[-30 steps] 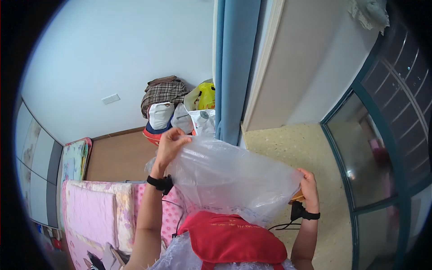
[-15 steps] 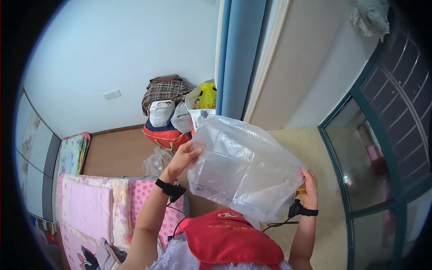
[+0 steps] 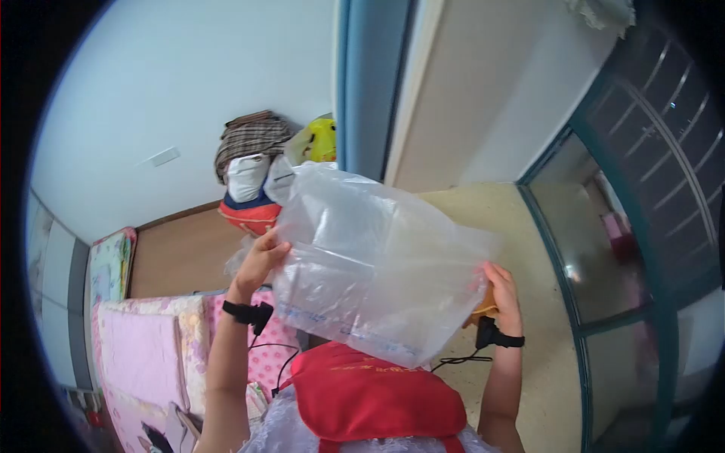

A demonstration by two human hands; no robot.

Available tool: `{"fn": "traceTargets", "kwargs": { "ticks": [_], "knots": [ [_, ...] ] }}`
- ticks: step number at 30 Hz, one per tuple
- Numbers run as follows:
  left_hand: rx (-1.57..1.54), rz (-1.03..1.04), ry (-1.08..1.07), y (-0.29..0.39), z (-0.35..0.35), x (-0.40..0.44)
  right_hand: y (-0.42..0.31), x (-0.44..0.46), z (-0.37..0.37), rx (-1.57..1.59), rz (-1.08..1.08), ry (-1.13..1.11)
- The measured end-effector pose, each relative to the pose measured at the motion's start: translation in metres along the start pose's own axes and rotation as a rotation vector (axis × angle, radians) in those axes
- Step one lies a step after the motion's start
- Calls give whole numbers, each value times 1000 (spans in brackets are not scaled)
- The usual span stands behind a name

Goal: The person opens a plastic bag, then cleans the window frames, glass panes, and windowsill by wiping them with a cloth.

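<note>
A large clear plastic bag [image 3: 377,264] with faint blue print along its lower edge is stretched out in front of me. My left hand [image 3: 260,264] pinches its left edge between thumb and fingers. At the right edge, my right hand [image 3: 500,294] grips the same bag. An orange-brown thing [image 3: 483,308] shows beside the right palm, partly hidden, and I cannot make out what it is. Both wrists wear black straps with cables. Below the bag is the red apron [image 3: 377,396] on my body.
A bed [image 3: 140,355] with folded pink bedding lies at the left. Against the wall are a plaid bag [image 3: 253,140], a red bag [image 3: 249,217] and a yellow bag [image 3: 322,141]. A blue curtain [image 3: 370,90] hangs beside a doorway. Green-framed glass doors [image 3: 604,249] stand at the right.
Both hands have shifted slightly left in view, with the bag held between them. The bag looks flatter and more spread. The room has shifted left and a little upward in view.
</note>
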State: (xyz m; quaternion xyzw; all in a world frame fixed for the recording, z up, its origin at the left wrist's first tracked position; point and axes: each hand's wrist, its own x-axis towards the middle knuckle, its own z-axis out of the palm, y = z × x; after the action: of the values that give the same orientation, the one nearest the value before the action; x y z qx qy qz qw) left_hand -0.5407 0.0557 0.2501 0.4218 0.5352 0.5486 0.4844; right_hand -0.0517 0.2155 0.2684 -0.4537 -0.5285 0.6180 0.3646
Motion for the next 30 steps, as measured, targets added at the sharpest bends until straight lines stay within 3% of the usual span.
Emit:
{"fn": "traceTargets", "kwargs": {
  "ticks": [8,13,15,18,22,30],
  "knots": [
    [50,-18,-33,18,16,-17,-2,4,-1,-120,-71,63],
    [-63,-81,-33,-13,-3,-16,8,12,-5,-176,-80,66],
    [-48,-167,5,-18,-8,-18,10,16,-5,-171,-72,41],
    [-268,-161,150,-13,4,-20,11,16,0,-88,-19,-30],
    [-268,-163,116,-37,-16,-21,26,24,-9,-70,0,-153],
    [-434,-257,421,-84,-82,-28,20,25,15,-130,27,-21]
  ]
}}
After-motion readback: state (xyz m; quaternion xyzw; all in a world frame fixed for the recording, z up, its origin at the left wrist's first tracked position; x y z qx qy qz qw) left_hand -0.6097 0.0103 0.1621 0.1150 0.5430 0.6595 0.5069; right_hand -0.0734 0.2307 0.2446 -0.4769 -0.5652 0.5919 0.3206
